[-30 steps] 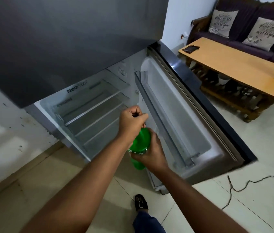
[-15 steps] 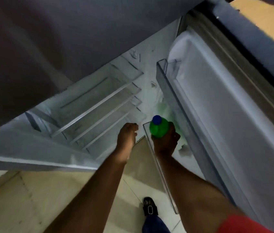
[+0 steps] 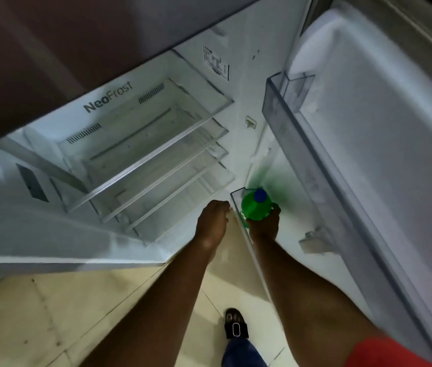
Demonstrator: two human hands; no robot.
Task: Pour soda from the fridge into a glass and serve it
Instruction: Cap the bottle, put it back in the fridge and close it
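A green soda bottle [image 3: 255, 207] with a blue cap stands upright inside the lower clear door bin [image 3: 236, 200] of the open fridge door [image 3: 368, 154]. My right hand [image 3: 264, 226] wraps the bottle from below and behind. My left hand [image 3: 213, 221] sits just left of the bin's edge, fingers curled, with nothing seen in it. No glass is in view.
The fridge interior [image 3: 140, 160] shows several bare glass shelves. A higher clear door bin [image 3: 286, 102] hangs above the bottle. The freezer door [image 3: 77, 35] fills the upper left. Tiled floor [image 3: 50, 313] and my sandalled foot [image 3: 236, 325] lie below.
A second ago both hands held the bottle in front of the fridge, the left on its cap. The bottle has gone down into the lower door bin, the left hand has let go.
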